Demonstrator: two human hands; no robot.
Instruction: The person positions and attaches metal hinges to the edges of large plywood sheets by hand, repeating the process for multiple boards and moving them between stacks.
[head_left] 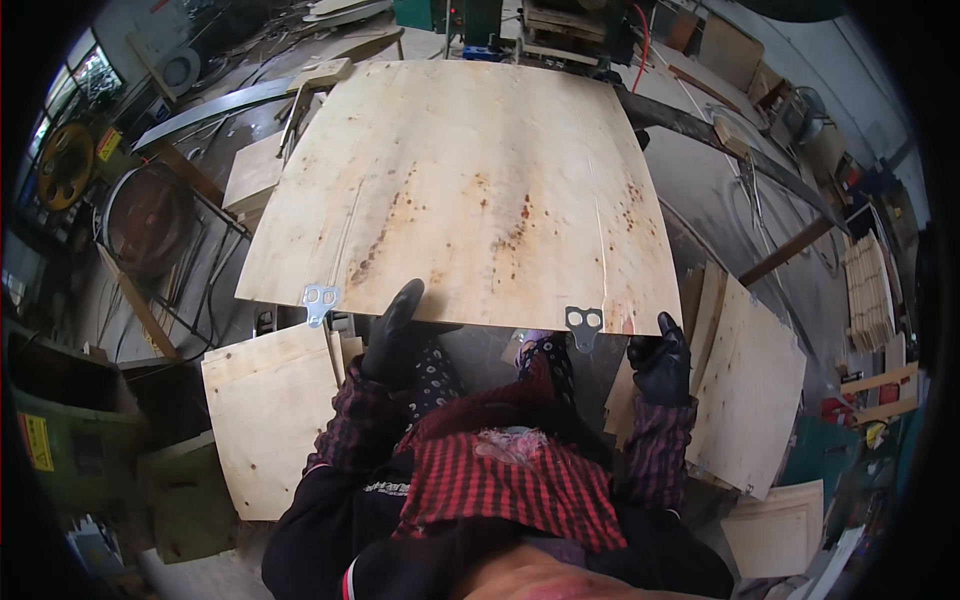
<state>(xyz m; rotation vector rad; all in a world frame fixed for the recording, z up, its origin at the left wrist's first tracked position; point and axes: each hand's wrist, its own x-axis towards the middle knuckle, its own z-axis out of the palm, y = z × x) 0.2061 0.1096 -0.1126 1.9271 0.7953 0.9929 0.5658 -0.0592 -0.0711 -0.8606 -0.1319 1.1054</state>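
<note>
A large, thin plywood sheet [480, 190] with brown knots and specks spreads out in front of me. My left hand [392, 340], in a black glove, grips its near edge left of the middle, thumb on top and fingers hidden underneath. At the near right corner, my gloved right hand [660, 365] is closed on the sheet's edge with curled fingers. Two flat metal plates with round holes sit along the near edge: a left plate [317, 303] beside my left hand, and a right plate [584, 326] short of my right hand.
Plywood pieces lean at my left [265, 410] and stand in a stack at my right [752, 380]. A dark metal beam [690, 125] runs off the sheet's far right. Green machinery [75, 460] stands at the left, near a large round wheel [148, 222]. Stacked boards [868, 290] are far right.
</note>
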